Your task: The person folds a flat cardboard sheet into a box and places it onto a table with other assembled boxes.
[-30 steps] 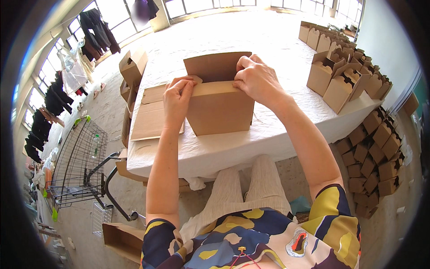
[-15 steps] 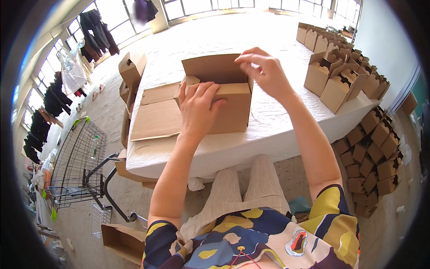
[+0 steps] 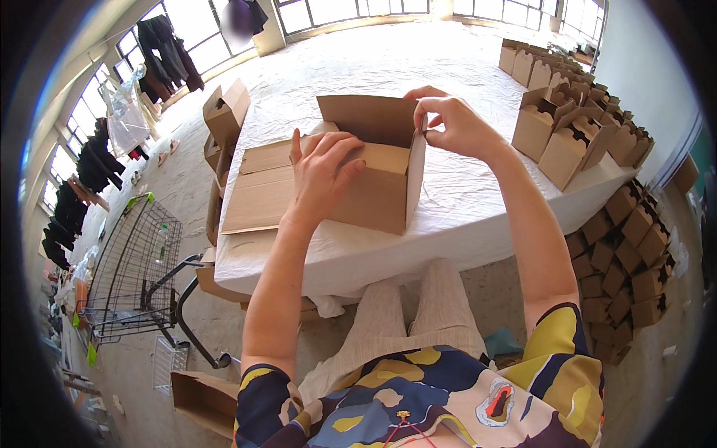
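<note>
A brown cardboard box (image 3: 373,196), partly folded, stands on the white-covered table with its far panel upright. My left hand (image 3: 323,172) holds its left part, fingers bent over the top edge and thumb on the near side; the fingertips are partly hidden. At the far right corner my right hand (image 3: 455,127) pinches the right side panel between thumb and fingers. Flat cardboard sheets (image 3: 258,190) lie to the left, partly beneath my left hand.
Rows of folded handled boxes (image 3: 571,145) occupy the table's right side; more boxes (image 3: 624,261) are piled on the floor below. To the left are stacked cartons (image 3: 226,112) and a wire shopping cart (image 3: 131,276). An open carton (image 3: 203,402) lies at the lower left.
My right hand has moved right and closed on the box's right panel. The box has turned slightly, its near right corner coming toward me. My left hand stays on its left part.
</note>
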Motion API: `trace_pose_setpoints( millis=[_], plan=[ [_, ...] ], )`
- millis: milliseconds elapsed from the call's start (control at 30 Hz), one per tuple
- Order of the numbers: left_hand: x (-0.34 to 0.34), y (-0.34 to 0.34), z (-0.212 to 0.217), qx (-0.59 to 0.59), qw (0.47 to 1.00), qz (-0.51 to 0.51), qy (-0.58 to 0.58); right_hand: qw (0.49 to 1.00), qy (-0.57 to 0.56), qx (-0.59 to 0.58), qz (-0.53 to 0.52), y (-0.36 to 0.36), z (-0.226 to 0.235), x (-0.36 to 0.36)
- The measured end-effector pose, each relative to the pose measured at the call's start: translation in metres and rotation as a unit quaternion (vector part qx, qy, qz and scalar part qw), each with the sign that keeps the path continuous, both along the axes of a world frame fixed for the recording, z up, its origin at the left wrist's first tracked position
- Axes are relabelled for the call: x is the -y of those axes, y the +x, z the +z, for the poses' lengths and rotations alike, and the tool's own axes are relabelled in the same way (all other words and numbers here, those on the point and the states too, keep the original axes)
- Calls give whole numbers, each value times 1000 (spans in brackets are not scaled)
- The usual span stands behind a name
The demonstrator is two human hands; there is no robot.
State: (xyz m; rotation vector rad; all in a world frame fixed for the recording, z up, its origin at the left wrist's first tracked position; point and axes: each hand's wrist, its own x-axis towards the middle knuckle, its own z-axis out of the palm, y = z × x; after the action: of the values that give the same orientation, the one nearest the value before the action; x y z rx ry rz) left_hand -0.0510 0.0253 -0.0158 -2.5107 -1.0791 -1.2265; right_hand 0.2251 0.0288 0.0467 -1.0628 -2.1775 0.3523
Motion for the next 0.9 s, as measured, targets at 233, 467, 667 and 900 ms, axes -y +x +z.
trace_pose_setpoints(
  millis=[233, 467, 667, 900],
  plan=[
    [-9, -15, 16, 29, 997, -64, 13, 997, 61, -16, -38, -24, -3, 29],
    [37, 11, 17, 240, 935, -169, -200, 995, 83, -1, -57, -33, -14, 32],
    [53, 28, 4, 255, 955, -59, -141, 994, 83, 43, -50, -41, -4, 35],
    [44, 31, -12, 289, 950, -68, -102, 992, 126, 16, -27, -42, -1, 38]
  ],
)
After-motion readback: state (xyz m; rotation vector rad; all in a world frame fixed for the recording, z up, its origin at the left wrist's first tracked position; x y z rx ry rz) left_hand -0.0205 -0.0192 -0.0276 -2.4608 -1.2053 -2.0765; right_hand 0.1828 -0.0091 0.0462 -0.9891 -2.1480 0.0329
